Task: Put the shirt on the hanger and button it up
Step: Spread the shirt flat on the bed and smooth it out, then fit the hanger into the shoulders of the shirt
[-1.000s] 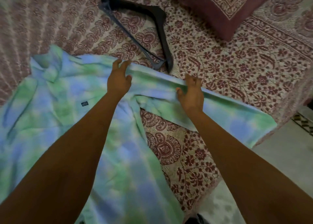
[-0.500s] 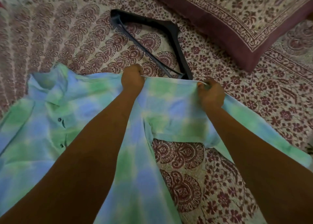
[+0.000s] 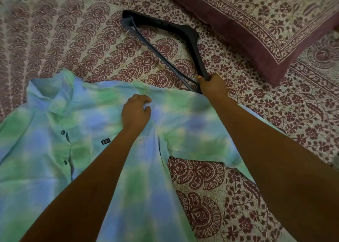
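Shirt [image 3: 113,113] lies flat on the bed [image 3: 55,31], left hand [image 3: 135,111] loosely curled, pinning its shoulder; right hand [image 3: 212,85], at one o'clock, grips the hanger [image 3: 194,45] end, likely to drag it in.

Dim, warm, even indoor light with no glare and only faint shadows under the forearms, its source perhaps overhead though I cannot tell, while the wide lens bends and smears the bedsheet [image 3: 55,31] pattern towards the upper left edge.
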Demonstrator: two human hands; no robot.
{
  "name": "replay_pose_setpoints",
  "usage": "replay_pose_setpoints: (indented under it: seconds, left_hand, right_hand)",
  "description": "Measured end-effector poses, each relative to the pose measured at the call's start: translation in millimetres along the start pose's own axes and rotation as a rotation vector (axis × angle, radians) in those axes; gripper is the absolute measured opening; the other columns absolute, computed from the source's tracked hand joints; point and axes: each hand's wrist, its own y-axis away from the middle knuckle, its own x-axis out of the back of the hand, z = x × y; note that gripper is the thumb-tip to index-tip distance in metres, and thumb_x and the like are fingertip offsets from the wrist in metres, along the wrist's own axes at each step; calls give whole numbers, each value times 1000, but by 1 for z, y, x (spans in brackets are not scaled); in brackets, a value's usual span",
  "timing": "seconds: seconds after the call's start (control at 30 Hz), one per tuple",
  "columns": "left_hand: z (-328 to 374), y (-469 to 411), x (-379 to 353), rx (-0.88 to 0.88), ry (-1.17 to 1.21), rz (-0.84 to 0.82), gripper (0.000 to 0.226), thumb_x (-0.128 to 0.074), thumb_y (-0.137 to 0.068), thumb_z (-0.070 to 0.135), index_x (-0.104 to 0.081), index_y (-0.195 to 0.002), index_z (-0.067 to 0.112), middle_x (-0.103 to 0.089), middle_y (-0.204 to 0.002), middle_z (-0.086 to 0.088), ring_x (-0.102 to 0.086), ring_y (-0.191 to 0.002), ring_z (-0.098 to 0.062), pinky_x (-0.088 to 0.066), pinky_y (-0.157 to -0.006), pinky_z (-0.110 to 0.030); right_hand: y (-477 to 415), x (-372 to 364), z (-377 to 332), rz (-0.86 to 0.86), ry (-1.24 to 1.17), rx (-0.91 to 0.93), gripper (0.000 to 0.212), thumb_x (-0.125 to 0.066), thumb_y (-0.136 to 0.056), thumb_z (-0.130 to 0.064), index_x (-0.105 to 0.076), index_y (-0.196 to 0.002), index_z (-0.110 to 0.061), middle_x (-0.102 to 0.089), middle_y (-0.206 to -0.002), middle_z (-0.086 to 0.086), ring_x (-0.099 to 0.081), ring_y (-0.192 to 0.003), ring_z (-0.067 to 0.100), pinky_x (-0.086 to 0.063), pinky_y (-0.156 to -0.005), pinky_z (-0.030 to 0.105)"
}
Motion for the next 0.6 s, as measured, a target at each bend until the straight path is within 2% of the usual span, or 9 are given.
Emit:
replay_pose_setpoints:
  seconds: [0.17,0.27,0.33,0.43,0.5,0.6]
  left_hand:
    - [5,-8,9,47,15,-67,24,-57,-86,13,-65,-108,13,-59,-116,-12,-56,-109,-28,-44,-86,-34]
    - [9,-9,17,88,38,-99,25,-59,-85,16,-64,-109,14,-58,-118,-12,-56,-110,-27,-43,-87,-31]
    - [11,-7,24,121,60,-79,24,-61,-85,17,-65,-108,14,-59,-118,-12,-57,-109,-28,-43,-87,-31]
    - [14,2,39,173,108,-14,23,-62,-84,18,-65,-107,15,-61,-117,-12,-59,-106,-27,-45,-87,-31]
    - [18,11,54,223,187,48,25,-62,-85,18,-63,-109,14,-64,-116,-10,-59,-105,-27,-44,-87,-30]
    - [29,34,89,297,286,217,25,-59,-88,19,-61,-112,12,-64,-114,-9,-61,-102,-28,-41,-82,-27]
  right_hand:
    - [-12,-5,-12,39,-38,-74,48,-40,-95,-38,-48,-124,-2,-50,-129,22,-49,-117,39,-40,-100,49]
    - [-16,12,-20,139,-66,-23,45,-40,-96,-35,-50,-122,0,-52,-125,21,-53,-111,38,-44,-94,48]
    - [-12,26,-24,190,-65,27,43,-40,-97,-33,-54,-119,1,-55,-121,20,-55,-107,38,-46,-86,42]
    - [14,43,-29,268,-2,133,42,-39,-97,-32,-56,-112,3,-56,-117,21,-56,-99,37,-36,-68,34]
    - [41,53,-28,304,17,230,40,-38,-98,-31,-54,-112,3,-52,-118,22,-54,-94,35,-31,-65,31]
    - [84,69,-22,341,72,426,36,-39,-98,-30,-53,-111,0,-49,-114,20,-48,-75,29,-28,-61,31]
